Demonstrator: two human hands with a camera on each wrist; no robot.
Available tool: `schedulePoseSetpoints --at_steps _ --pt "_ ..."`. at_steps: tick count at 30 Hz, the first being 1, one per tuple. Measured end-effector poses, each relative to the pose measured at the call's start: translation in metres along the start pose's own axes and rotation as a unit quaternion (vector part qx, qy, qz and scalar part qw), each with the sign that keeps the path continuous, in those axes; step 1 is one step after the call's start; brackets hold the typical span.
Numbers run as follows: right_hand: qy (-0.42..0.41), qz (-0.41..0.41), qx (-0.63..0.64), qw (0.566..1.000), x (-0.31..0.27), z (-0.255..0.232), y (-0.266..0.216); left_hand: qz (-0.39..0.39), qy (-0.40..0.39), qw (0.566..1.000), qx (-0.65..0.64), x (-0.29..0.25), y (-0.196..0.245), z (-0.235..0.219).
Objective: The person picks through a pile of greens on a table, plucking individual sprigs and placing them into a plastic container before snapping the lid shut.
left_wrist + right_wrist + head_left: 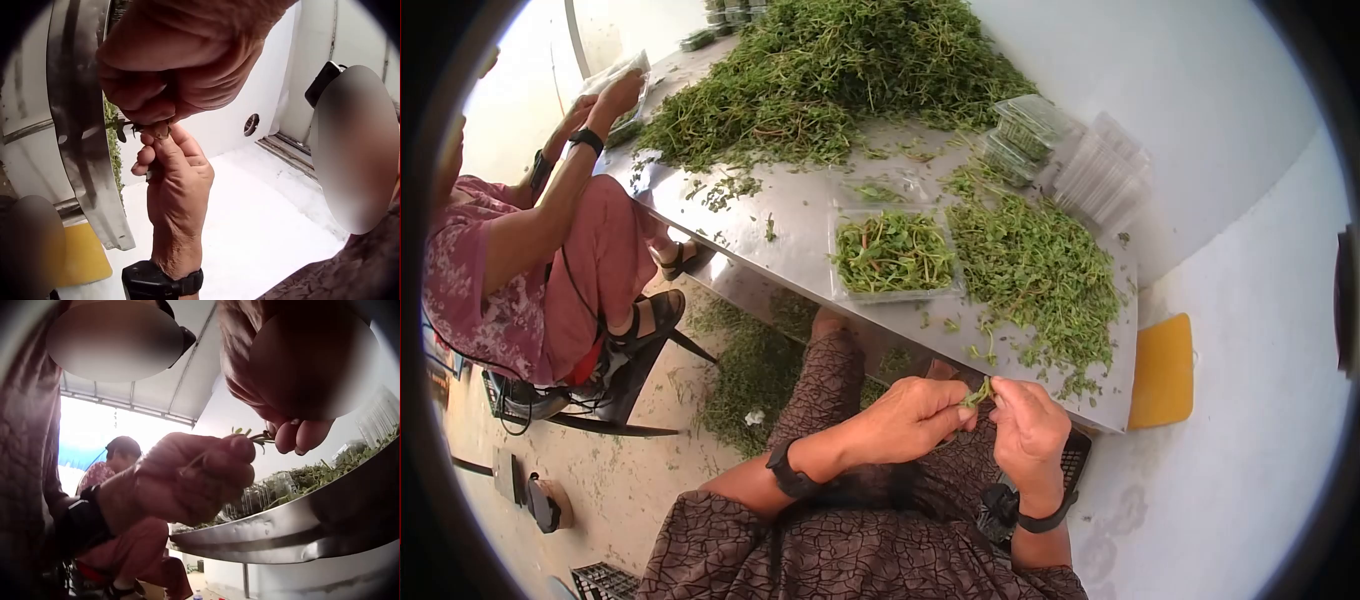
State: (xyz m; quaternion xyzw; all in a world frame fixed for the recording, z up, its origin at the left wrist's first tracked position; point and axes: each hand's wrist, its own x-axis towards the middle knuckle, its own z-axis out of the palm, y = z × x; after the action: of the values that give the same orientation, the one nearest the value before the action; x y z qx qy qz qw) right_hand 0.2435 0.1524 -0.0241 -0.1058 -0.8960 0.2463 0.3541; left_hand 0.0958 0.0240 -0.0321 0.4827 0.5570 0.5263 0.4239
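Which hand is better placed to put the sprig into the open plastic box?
Probably the left hand: it pinches the sprig and sits nearer the box. The right hand pinches it too, but sits farther right.

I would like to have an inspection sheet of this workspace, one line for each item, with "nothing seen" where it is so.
Surface: metal table, leaf scraps scattered on it.
Job's things: large heap of greens; smaller heap beside an open clear tray filled with greens; stacked clear containers near the wall.
Clutter: loose greens on the floor, with a small white scrap among them.
Hands: left hand and right hand pinch a green sprig.
Cables: thin black cord by the neighbour's seat; its use cannot be told.
Surroundings: seated neighbour to the left; yellow panel at the table's end.
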Motion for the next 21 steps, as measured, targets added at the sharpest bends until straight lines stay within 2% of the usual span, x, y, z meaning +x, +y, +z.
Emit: schedulePoseSetpoints --at_steps 7,9,10,11,12,13,15,17,19,21 --pt "0.036 0.054 0.000 0.998 0.001 0.006 -0.010 0.026 -0.002 1.000 -0.013 -0.006 0.005 0.000" --pt "0.106 0.031 -0.112 0.988 0.004 0.009 -0.003 0.027 -0.008 0.999 -0.028 -0.011 0.013 -0.002" --pt "0.112 0.032 -0.117 0.986 0.006 0.004 -0.001 0.045 -0.012 0.998 -0.039 -0.017 0.018 -0.004" --pt "0.142 0.193 0.045 0.970 0.007 -0.006 0.004 0.063 -0.016 0.997 -0.050 -0.021 0.020 -0.005" --pt "0.164 0.340 0.205 0.903 0.009 -0.014 0.006 0.055 -0.008 0.996 -0.071 -0.023 0.020 -0.007" --pt "0.166 0.337 0.201 0.905 0.011 -0.017 0.003 0.060 -0.010 0.995 -0.073 -0.022 0.019 -0.008" --pt "0.148 0.244 0.263 0.921 0.011 -0.019 -0.008 -0.029 0.051 0.981 -0.185 -0.019 0.017 -0.011" --pt "0.119 0.215 0.348 0.905 0.012 -0.010 -0.015 -0.010 0.052 0.976 -0.212 -0.012 0.015 -0.008" --pt "0.116 0.173 0.390 0.897 0.018 0.004 -0.020 -0.020 0.111 0.953 -0.283 -0.007 0.014 0.000" --pt "0.097 0.173 0.411 0.890 0.015 0.012 -0.023 -0.022 0.108 0.952 -0.284 -0.003 0.017 0.003"
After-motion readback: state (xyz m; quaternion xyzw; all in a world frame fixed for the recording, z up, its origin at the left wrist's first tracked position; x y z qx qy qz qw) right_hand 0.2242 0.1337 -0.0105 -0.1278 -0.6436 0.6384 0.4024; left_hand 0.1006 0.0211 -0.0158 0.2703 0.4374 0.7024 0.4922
